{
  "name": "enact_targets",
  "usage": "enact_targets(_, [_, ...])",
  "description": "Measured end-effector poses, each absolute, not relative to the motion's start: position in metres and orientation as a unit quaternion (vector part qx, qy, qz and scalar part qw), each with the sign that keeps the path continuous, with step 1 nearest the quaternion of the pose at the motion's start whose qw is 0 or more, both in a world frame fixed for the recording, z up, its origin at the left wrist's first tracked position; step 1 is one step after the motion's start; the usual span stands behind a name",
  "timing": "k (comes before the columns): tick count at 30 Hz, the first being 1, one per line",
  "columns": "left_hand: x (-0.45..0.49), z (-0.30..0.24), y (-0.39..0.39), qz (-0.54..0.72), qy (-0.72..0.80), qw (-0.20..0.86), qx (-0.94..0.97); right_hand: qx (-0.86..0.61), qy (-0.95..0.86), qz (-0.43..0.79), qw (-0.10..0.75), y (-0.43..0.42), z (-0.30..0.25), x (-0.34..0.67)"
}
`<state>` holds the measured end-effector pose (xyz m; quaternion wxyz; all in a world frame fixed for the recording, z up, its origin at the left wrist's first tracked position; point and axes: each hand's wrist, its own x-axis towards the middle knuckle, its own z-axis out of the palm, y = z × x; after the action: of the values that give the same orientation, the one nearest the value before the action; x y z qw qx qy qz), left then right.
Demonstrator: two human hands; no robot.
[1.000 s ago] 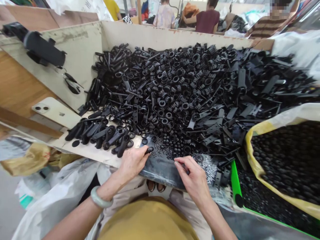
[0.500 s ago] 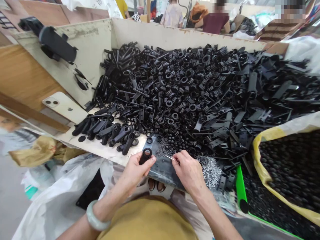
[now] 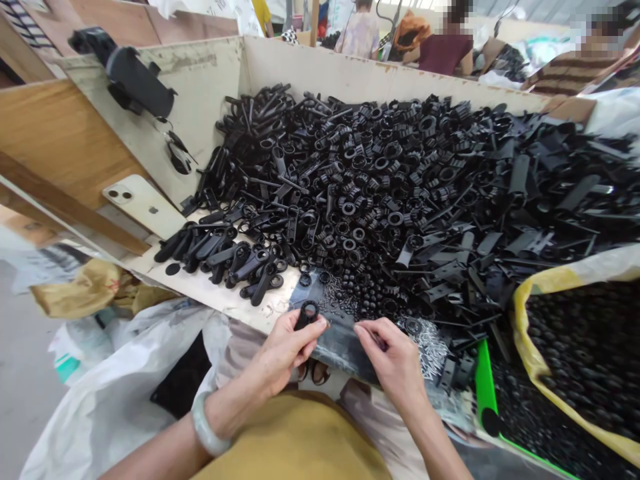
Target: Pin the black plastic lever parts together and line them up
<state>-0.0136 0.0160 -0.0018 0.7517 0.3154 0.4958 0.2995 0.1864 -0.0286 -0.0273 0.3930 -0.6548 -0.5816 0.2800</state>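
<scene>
My left hand (image 3: 286, 352) is closed around a black plastic handle piece (image 3: 309, 311), its ring-shaped end pointing up above the thumb and fingers. To its right, my right hand (image 3: 394, 357) is closed in a pinch, thumb against forefinger, apart from the left hand. Something dark shows inside its curled fingers, but I cannot make out what it is. Both hands are over the dark work surface (image 3: 345, 339) at the bin's front edge. Small metal pieces (image 3: 336, 293) and black balls (image 3: 367, 293) lie just beyond them. Silver screws (image 3: 430, 350) are heaped beside my right hand.
A large heap of black plastic parts (image 3: 360, 160) fills the walled bin (image 3: 400, 77). Black handles (image 3: 245, 267) lie in a row at the left, near a white phone (image 3: 145, 207). At the right is a yellow-edged sack (image 3: 525, 320) of black pieces. Other people sit behind the bin.
The thin metal tool that stuck out from my right fingers no longer shows. My right hand has turned slightly, and the whole view has shifted. My left hand still holds the handle piece.
</scene>
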Motion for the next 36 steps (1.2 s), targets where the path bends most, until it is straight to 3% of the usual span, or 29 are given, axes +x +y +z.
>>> enact_targets(3, [-0.008, 0.0, 0.014, 0.297, 0.477, 0.762, 0.321, -0.635, -0.431, 0.417, 0.487, -0.027, -0.02, 0.176])
enact_targets(7, [-0.004, 0.005, 0.012, 0.301, 0.463, 0.769, 0.323, -0.58, -0.33, 0.514, 0.538, -0.024, -0.018, 0.155])
enact_targets(25, [-0.006, 0.002, 0.008, 0.292, 0.468, 0.768, 0.325, -0.559, -0.346, 0.509, 0.555, -0.027, -0.033, 0.142])
enact_targets(36, [-0.006, -0.001, 0.008, 0.302, 0.46, 0.769, 0.325, -0.574, -0.421, 0.47, 0.522, -0.03, -0.029, 0.151])
